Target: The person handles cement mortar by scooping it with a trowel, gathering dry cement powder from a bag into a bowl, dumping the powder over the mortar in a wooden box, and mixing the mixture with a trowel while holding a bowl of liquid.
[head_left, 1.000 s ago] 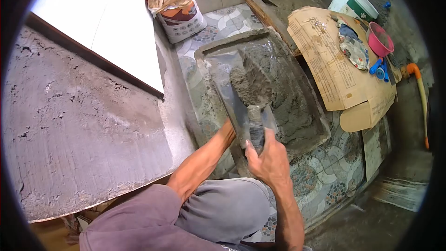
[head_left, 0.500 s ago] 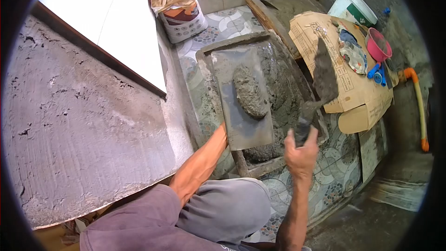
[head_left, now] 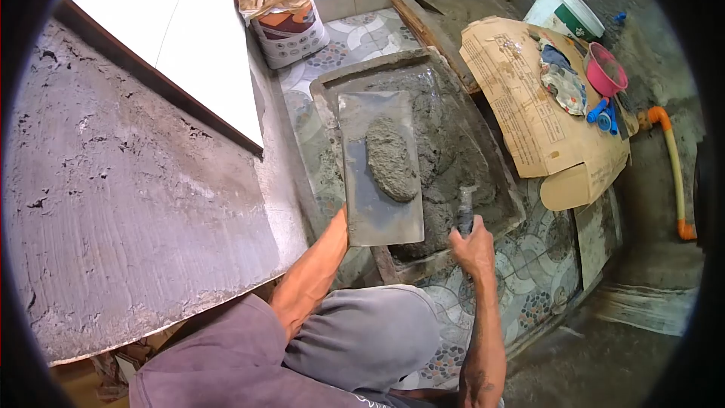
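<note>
My left hand (head_left: 341,221) holds a flat rectangular hawk (head_left: 389,228) from beneath; its fingers are hidden under the board. A rounded heap of wet mortar (head_left: 392,160) lies on the hawk's face. Below it, a shallow mixing trough (head_left: 362,70) is spread with more grey mortar (head_left: 453,132). At the trough's near right side, my right hand (head_left: 473,246) is closed around the handle of a trowel (head_left: 466,210). The trowel's blade is hard to make out against the mortar.
A rough plastered slab (head_left: 143,211) and a white panel (head_left: 170,38) fill the left. Behind the trough stands an open sack (head_left: 293,36) with brown paper. To the right are flattened cardboard (head_left: 506,83), a pink bowl (head_left: 606,69), a white bucket (head_left: 563,9) and an orange-jointed pipe (head_left: 674,166).
The trowel has come down from above the trough's right edge to the mortar, and my right hand has turned with it. The hawk has shifted slightly left and straightened.
</note>
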Demonstrator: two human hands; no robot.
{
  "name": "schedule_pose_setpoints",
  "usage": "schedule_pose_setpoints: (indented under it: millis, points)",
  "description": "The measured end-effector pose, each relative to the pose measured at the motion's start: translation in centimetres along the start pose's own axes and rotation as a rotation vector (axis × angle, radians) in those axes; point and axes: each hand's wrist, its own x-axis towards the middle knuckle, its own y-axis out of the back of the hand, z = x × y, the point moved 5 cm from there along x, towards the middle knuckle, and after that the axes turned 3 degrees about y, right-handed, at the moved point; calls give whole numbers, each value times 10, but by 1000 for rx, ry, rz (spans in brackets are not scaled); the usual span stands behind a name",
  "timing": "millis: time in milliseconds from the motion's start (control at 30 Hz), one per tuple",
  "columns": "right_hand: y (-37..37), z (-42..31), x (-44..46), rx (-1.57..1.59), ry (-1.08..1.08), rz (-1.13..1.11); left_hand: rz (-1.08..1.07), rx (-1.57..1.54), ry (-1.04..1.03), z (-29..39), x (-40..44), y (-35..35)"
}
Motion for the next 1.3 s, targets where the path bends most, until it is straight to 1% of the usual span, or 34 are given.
schedule_pose_setpoints:
  millis: [67,100,200,233,367,433,467,533,567,633,767,867,900,1000,1133,1300]
  points:
    - [4,0,1,-28,81,34,2,-4,7,-3,-3,2]
    - [8,-5,2,-40,73,49,1,-5,5,-3,-4,2]
    - [33,-33,2,158,43,137,-1,-20,-6,-2,-8,3]
    - [44,-44,1,145,56,183,0,-29,-10,-1,-8,3]
    - [68,-65,-2,243,89,217,-29,-73,-29,1,-10,-4]
    - [68,-67,-3,280,100,199,-89,-98,-41,7,-5,-14]
    - [68,-68,-2,262,165,243,-109,-113,-44,8,-5,-16]
    - [64,-66,-1,221,290,335,-63,-56,-45,9,-2,-17]
    - [62,-60,-2,167,335,343,-44,-30,-46,9,0,-26]
    - [60,-47,-5,56,438,359,-105,-94,-14,11,2,-50]
    - [55,-35,-19,72,547,284,-150,-124,51,12,-4,-95]
    - [51,-32,-28,5,628,331,-297,-218,79,11,-7,-129]
    - [49,-33,-26,31,677,330,-331,-238,90,11,-9,-137]
    - [58,-37,-27,6,759,263,-368,-260,113,4,-15,-149]
    - [56,-28,-30,1,747,221,-370,-252,116,1,-22,-154]
    - [54,-13,-34,-103,718,155,-366,-235,110,-2,-28,-158]
